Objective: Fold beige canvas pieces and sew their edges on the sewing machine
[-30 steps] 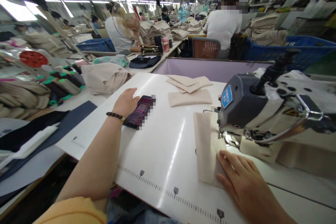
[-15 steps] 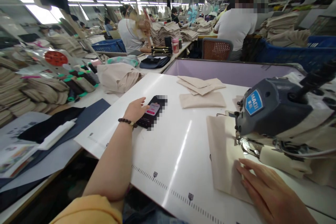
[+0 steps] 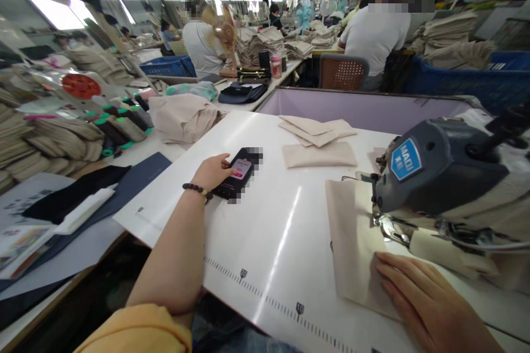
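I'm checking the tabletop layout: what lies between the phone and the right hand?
Between the phone and the right hand, the head view shows white tabletop with a streak of glare, then the beige fabric piece that it touches.

The white tabletop (image 3: 265, 242) is smooth and glossy, a hard streak of light lying across it. At four o'clock the beige cloth piece (image 3: 350, 242) looks matt – dull beside the shiny bare metal of the presser foot (image 3: 393, 233). The machine head (image 3: 439, 157) at three o'clock wears a smooth, low-sheen casing. Toward eight, the phone (image 3: 232, 182) shows dark glass; toward two, the crate (image 3: 455, 85) looks like blue plastic.
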Demonstrator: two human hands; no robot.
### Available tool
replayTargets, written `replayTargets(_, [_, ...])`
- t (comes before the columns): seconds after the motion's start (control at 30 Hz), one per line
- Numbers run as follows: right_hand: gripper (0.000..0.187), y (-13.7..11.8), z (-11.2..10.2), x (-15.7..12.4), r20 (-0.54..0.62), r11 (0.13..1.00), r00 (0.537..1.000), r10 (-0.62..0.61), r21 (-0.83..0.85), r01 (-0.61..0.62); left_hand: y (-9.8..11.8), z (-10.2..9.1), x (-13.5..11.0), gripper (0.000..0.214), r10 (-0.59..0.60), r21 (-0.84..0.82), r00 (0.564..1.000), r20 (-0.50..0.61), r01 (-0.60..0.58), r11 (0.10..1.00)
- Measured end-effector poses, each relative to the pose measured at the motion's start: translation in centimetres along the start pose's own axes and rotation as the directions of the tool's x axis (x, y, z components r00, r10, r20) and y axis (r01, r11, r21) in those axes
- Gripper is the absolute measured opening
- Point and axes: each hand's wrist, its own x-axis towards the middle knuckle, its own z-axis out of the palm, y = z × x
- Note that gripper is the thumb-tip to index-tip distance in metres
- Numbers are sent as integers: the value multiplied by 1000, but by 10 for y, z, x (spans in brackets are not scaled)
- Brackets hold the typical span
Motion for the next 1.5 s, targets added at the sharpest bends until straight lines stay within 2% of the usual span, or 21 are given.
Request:
replayTargets(0.27, [27, 0, 1, 0, 4, 1000, 1000, -8, -7, 8, 1, 1, -1, 56, -6, -14, 1000, -8, 6, 1000])
replayTargets(0.6, [29, -2, -1, 2, 5, 999, 1000, -16, -28, 16, 1, -4, -2, 42, -60, -30, 982, -178, 55, 998])
replayTargets(0.77, [29, -3, -2, 2, -11, 999, 1000, -6, -33, 5, 1, -2, -2, 41, -71, -31, 978, -198, 66, 997])
replayTargets(1.1, [28, -3, -2, 1, -9, 999, 1000, -3, -49, 3, 5, 0, -3, 43, -45, 6, 988, -148, 46, 999])
replayTargets(1.3, [28, -3, -1, 2, -13, 999, 1000, -8, -48, 7, 15, 6, -9, 73, 32, 43, 999, -35, -30, 999])
replayTargets(1.5, [28, -3, -3, 3, -20, 999, 1000, 12, -43, -13, 22, 8, -16, 94, 160, 103, 985, 66, -167, 981])
